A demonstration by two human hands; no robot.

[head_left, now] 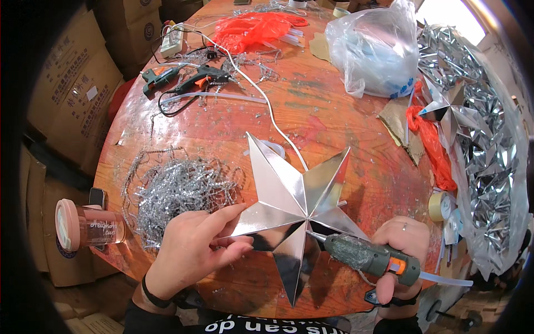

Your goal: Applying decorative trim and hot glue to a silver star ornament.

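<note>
1. This looks like a small craft workshop, turning out shiny decorations.
2. The worn, reddish-brown wooden table (345,125) is scuffed, stained and strewn with silver scraps.
3. A dark green glue gun with an orange trigger (356,253) points its nozzle at a mirror-silver five-pointed star (278,214); a black glue gun with an orange trigger (206,78) lies farther back.
4. Materials come in bulk: a tangled heap of glittery silver strands (181,192), and a long clear plastic bag packed with faceted silver pieces (489,139).
5. A crumpled red plastic bag (245,32) lies among loose supplies.
6. Large brown cardboard cartons (72,61) are stacked along the left.
</note>
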